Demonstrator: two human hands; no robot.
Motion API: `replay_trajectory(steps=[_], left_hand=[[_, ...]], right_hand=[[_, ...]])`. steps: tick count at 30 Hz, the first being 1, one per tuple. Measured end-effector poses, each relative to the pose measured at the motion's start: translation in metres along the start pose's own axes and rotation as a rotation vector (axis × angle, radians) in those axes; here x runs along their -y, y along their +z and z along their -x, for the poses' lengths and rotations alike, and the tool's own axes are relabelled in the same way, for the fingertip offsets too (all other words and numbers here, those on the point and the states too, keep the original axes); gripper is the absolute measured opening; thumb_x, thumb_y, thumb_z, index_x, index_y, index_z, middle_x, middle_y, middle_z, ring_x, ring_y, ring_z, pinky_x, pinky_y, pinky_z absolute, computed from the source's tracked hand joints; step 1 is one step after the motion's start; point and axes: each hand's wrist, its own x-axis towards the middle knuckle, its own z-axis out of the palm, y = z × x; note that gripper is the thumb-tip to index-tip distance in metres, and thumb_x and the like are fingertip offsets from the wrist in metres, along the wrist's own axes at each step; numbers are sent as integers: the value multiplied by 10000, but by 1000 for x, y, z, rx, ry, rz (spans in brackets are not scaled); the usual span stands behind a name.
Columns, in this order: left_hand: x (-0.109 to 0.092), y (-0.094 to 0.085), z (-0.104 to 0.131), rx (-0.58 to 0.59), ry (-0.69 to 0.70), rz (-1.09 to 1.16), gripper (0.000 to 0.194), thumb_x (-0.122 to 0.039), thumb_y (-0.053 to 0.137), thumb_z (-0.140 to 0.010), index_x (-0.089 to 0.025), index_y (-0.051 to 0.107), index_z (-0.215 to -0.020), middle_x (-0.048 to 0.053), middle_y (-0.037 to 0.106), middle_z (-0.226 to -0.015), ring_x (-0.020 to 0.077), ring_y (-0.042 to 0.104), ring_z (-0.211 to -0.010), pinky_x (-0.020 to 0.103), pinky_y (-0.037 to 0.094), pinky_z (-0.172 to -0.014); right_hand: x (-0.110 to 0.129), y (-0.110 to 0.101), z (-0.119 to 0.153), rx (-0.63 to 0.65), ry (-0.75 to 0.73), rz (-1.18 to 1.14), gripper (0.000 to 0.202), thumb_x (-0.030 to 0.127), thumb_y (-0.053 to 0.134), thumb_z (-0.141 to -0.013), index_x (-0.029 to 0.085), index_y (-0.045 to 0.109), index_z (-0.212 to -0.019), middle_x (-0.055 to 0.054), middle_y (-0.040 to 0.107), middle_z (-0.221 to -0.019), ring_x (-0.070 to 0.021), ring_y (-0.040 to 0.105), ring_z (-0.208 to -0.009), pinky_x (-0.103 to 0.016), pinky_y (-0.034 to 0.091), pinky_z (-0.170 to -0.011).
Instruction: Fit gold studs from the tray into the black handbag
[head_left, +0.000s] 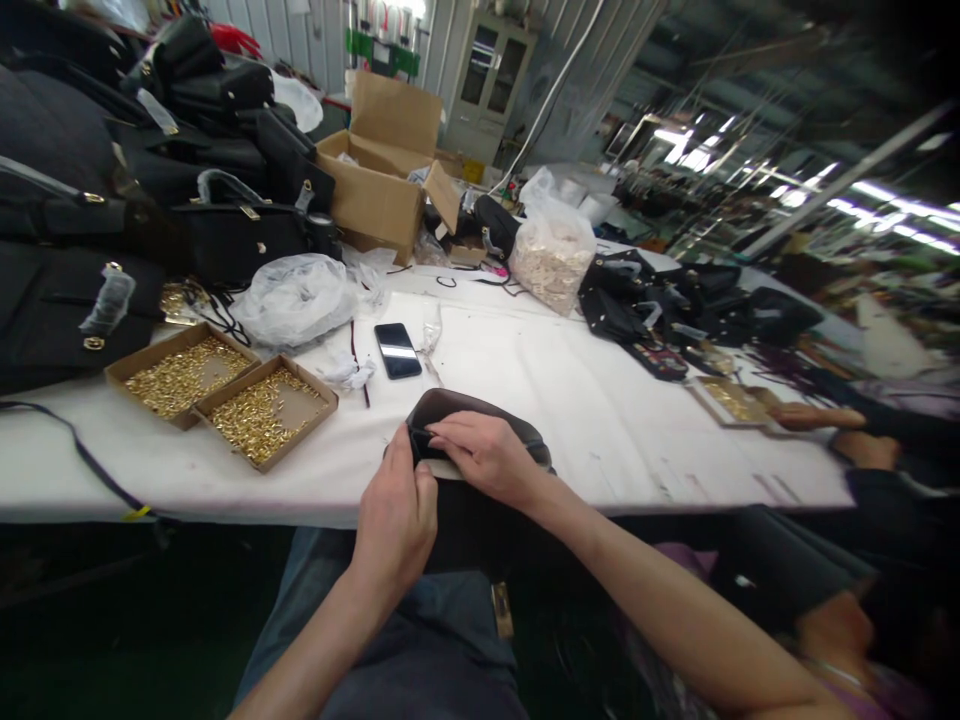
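A long workshop hall with strip lights runs off behind a white tabletop (570, 400) that carries the work. The smartphone (397, 350) lying face up near the middle of it serves as landmark. Far left of the smartphone, black handbags (112, 200) are stacked in a heap, some with gold fittings. Left of the smartphone and nearer the front edge stand two shallow cardboard trays (225, 392), side by side and touching, each holding a loose layer of small gold metal parts. Just left of the smartphone lies a crumpled clear plastic bag (296, 298). Behind the smartphone sits an open cardboard box (379, 190) with its flaps up; what it holds cannot be made out.

In front of the smartphone, at the tabletop's near edge, lies a dark leather piece (480, 412), curved along its far side. The left hand (396, 520) pinches its left end between thumb and fingers. The right hand (487, 458) lies over it, fingers curled and pressing on the same end.

Right of and behind the smartphone stands a clear bag (553, 255) full of pale small parts. Farther right are more black bags (675, 300) and a flat tray (731, 400) with gold pieces, next to another person's hand (817, 416). No writing is readable anywhere.
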Motion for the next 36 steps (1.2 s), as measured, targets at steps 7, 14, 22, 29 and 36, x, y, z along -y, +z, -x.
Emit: replay_trajectory(steps=[7,14,22,29,36], left_hand=[[-1,1,5,-7,-8,11,576,-319,393,-1108,-160,399,-1662,224,560,-1601,412,594,-1438,635,502,-1208],[5,8,2,-37,-2,-3,667,-323,406,-1098,-166,221,-1719,239,516,-1637,428,605,-1426,631,513,-1183],[5,0,-3,42,25,-78,612,-299,372,-1121,-147,223,-1695,260,559,-1577,394,707,-1266,583,559,-1117],[-2,-2,-1,62,28,-103,668,-359,411,-1136,-120,178,-1715,280,594,-1540,406,679,-1336,577,541,-1148],[-7,15,-28,170,45,-108,618,-357,355,-1171,-115,168,-1707,279,586,-1562,376,727,-1260,510,576,-1080]], right_hand=[[0,8,-9,-29,11,-22,238,242,662,-1092,207,817,-1269,-97,826,-1163,-238,783,-1036,-385,660,-922],[4,9,-8,-69,90,-158,218,227,668,-1082,216,814,-1243,-78,835,-1157,-220,793,-1027,-360,655,-931],[2,12,-17,-35,17,-187,185,142,704,-1014,202,821,-1142,-77,832,-1086,-222,773,-985,-359,625,-926],[9,3,-22,-14,79,-235,162,129,756,-962,212,840,-1073,-42,835,-1029,-201,769,-913,-334,616,-898],[-15,-9,-13,-50,101,-145,215,87,701,-936,206,838,-1052,-58,837,-1050,-215,767,-940,-349,623,-905]])
